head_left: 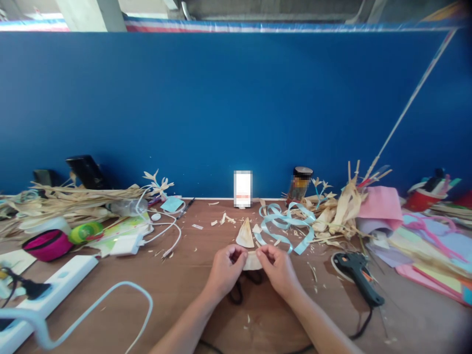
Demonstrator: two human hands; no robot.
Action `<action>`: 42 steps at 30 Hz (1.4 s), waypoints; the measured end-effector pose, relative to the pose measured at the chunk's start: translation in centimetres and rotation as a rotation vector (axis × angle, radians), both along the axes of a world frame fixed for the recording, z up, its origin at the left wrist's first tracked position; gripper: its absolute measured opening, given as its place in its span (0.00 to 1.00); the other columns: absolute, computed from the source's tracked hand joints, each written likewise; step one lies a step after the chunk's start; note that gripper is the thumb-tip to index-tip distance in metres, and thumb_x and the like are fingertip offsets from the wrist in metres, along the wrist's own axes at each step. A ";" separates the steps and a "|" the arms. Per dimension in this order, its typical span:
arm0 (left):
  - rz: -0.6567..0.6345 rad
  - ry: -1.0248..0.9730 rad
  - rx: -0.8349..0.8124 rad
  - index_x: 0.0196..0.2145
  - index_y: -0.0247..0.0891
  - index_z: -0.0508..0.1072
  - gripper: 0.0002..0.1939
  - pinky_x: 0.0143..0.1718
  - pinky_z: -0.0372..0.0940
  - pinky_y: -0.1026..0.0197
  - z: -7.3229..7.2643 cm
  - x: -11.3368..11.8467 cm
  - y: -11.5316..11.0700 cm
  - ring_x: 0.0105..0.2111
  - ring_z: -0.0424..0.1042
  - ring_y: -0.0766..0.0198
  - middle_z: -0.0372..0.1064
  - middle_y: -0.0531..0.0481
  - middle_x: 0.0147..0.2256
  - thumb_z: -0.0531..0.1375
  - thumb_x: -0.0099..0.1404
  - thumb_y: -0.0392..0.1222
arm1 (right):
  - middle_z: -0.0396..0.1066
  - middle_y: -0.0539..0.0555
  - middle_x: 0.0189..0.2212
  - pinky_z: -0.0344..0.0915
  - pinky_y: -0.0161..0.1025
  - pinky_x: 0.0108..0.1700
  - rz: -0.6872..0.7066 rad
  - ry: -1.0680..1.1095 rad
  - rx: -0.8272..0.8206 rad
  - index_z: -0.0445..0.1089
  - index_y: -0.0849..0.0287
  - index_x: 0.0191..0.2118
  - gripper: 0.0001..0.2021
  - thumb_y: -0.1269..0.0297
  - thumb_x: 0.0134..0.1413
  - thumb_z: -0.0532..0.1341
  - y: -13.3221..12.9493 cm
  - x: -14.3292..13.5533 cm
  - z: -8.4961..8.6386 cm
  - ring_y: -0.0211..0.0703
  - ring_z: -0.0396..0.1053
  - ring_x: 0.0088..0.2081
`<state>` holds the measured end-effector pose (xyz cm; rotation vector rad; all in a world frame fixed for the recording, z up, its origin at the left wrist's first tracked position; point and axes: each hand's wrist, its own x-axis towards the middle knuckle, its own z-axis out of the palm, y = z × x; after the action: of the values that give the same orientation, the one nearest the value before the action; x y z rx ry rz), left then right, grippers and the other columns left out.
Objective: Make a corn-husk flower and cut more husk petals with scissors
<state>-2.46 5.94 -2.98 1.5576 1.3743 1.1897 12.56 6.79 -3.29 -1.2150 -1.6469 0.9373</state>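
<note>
Between my two hands is a small pale piece of corn husk (252, 261), pinched at both ends. My left hand (227, 268) grips its left end with thumb and fingers closed. At the right end, my right hand (277, 268) holds it the same way. Just beyond my fingertips a cream cone-shaped husk piece (245, 234) lies on the brown table (184, 305). A light blue ribbon (283, 223) curls loosely to the right of the cone. Part of a black cord (236, 294) shows beneath the held piece.
A glue gun (357, 275) lies at right, near coloured paper (381, 206) and dried husks (335, 214). At left are a white power strip (55, 290), a charger (126, 244) with cable, and a pink pouch (47, 246). A blue partition (236, 108) stands behind.
</note>
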 end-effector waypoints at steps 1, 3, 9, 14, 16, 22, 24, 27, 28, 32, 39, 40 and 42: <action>-0.003 0.000 0.002 0.30 0.32 0.71 0.12 0.23 0.56 0.67 0.0 0.0 0.0 0.22 0.62 0.68 0.67 0.51 0.23 0.56 0.54 0.45 | 0.67 0.50 0.20 0.58 0.32 0.25 0.005 -0.016 0.011 0.67 0.61 0.28 0.12 0.57 0.52 0.53 0.0 0.0 -0.1 0.38 0.64 0.23; -0.028 0.000 -0.001 0.31 0.32 0.72 0.13 0.25 0.57 0.67 -0.1 0.0 0.0 0.23 0.63 0.67 0.68 0.50 0.25 0.57 0.53 0.45 | 0.67 0.50 0.20 0.58 0.31 0.25 0.020 -0.049 0.041 0.67 0.60 0.28 0.12 0.58 0.52 0.52 -0.2 -0.1 -0.2 0.38 0.63 0.24; -0.069 -0.013 -0.067 0.26 0.31 0.72 0.12 0.22 0.57 0.67 -0.7 0.0 0.0 0.21 0.63 0.68 0.68 0.49 0.22 0.56 0.54 0.44 | 0.68 0.49 0.21 0.57 0.32 0.27 0.015 -0.132 0.096 0.67 0.58 0.27 0.12 0.59 0.53 0.52 -0.6 -0.3 0.0 0.39 0.63 0.25; 0.003 -0.043 -0.088 0.26 0.31 0.72 0.13 0.21 0.57 0.67 -1.0 -1.1 0.7 0.20 0.63 0.67 0.67 0.49 0.20 0.56 0.53 0.45 | 0.67 0.49 0.20 0.56 0.31 0.26 -0.050 -0.132 0.102 0.67 0.59 0.27 0.12 0.59 0.53 0.52 0.2 0.8 0.0 0.38 0.63 0.24; 0.099 -0.073 -0.072 0.27 0.31 0.72 0.12 0.22 0.58 0.67 -1.0 -1.7 1.1 0.20 0.63 0.67 0.66 0.50 0.19 0.56 0.53 0.45 | 0.67 0.50 0.21 0.57 0.32 0.27 -0.135 -0.102 0.104 0.67 0.60 0.28 0.12 0.58 0.52 0.52 0.8 1.3 -0.1 0.39 0.63 0.24; 0.097 -0.211 -0.031 0.32 0.32 0.73 0.14 0.23 0.59 0.67 0.0 -0.9 0.7 0.22 0.64 0.67 0.68 0.50 0.23 0.56 0.54 0.46 | 0.66 0.50 0.20 0.58 0.32 0.25 -0.134 0.042 0.016 0.66 0.61 0.28 0.14 0.56 0.51 0.53 1.1 1.2 -0.5 0.38 0.62 0.23; -0.008 -0.178 -0.012 0.32 0.32 0.73 0.14 0.25 0.59 0.67 0.2 -0.1 0.2 0.23 0.64 0.67 0.69 0.49 0.24 0.58 0.53 0.46 | 0.66 0.50 0.20 0.58 0.32 0.26 -0.044 0.074 -0.004 0.66 0.61 0.29 0.13 0.56 0.52 0.53 0.7 0.7 -0.5 0.37 0.62 0.23; -0.047 -0.117 -0.001 0.28 0.33 0.73 0.12 0.25 0.57 0.67 0.1 0.4 -0.2 0.23 0.64 0.67 0.68 0.50 0.23 0.57 0.54 0.45 | 0.66 0.49 0.21 0.58 0.31 0.26 0.031 0.079 -0.004 0.66 0.61 0.28 0.12 0.57 0.51 0.54 0.2 0.2 -0.3 0.37 0.62 0.24; -0.040 -0.101 -0.007 0.26 0.33 0.73 0.12 0.24 0.57 0.67 0.0 0.4 -0.2 0.22 0.63 0.67 0.68 0.50 0.22 0.56 0.54 0.45 | 0.66 0.49 0.21 0.58 0.31 0.26 0.047 0.075 -0.004 0.66 0.61 0.28 0.12 0.57 0.51 0.54 0.1 0.1 -0.3 0.36 0.62 0.24; -0.052 -0.047 -0.032 0.24 0.33 0.72 0.13 0.23 0.55 0.67 -0.7 0.0 0.1 0.21 0.63 0.67 0.67 0.50 0.20 0.56 0.54 0.46 | 0.66 0.49 0.21 0.58 0.31 0.26 0.077 0.013 0.000 0.66 0.61 0.28 0.10 0.58 0.50 0.55 0.3 0.3 -0.3 0.36 0.63 0.24; 0.022 -0.001 0.000 0.27 0.34 0.73 0.14 0.25 0.57 0.66 -0.2 -1.3 0.8 0.24 0.65 0.64 0.70 0.49 0.23 0.53 0.57 0.47 | 0.66 0.49 0.21 0.60 0.33 0.28 0.014 -0.023 -0.044 0.62 0.59 0.25 0.12 0.58 0.53 0.52 1.4 1.5 -0.8 0.37 0.65 0.24; 0.041 0.000 0.002 0.27 0.34 0.73 0.14 0.25 0.57 0.66 -0.1 -1.5 0.8 0.24 0.65 0.64 0.70 0.49 0.24 0.54 0.56 0.47 | 0.66 0.49 0.22 0.60 0.33 0.28 -0.011 -0.012 -0.041 0.61 0.59 0.26 0.12 0.57 0.53 0.51 1.5 1.5 -0.7 0.37 0.64 0.24; 0.044 0.002 -0.002 0.27 0.33 0.73 0.14 0.25 0.57 0.66 -0.1 -1.5 0.9 0.24 0.64 0.65 0.70 0.49 0.23 0.54 0.56 0.46 | 0.67 0.50 0.23 0.60 0.33 0.28 -0.029 0.018 -0.024 0.62 0.59 0.30 0.11 0.57 0.54 0.50 1.3 1.3 -0.5 0.37 0.64 0.25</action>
<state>-3.97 6.80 -3.03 1.5345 1.4168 1.2137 13.88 8.13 -3.83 -1.2397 -1.6043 0.9503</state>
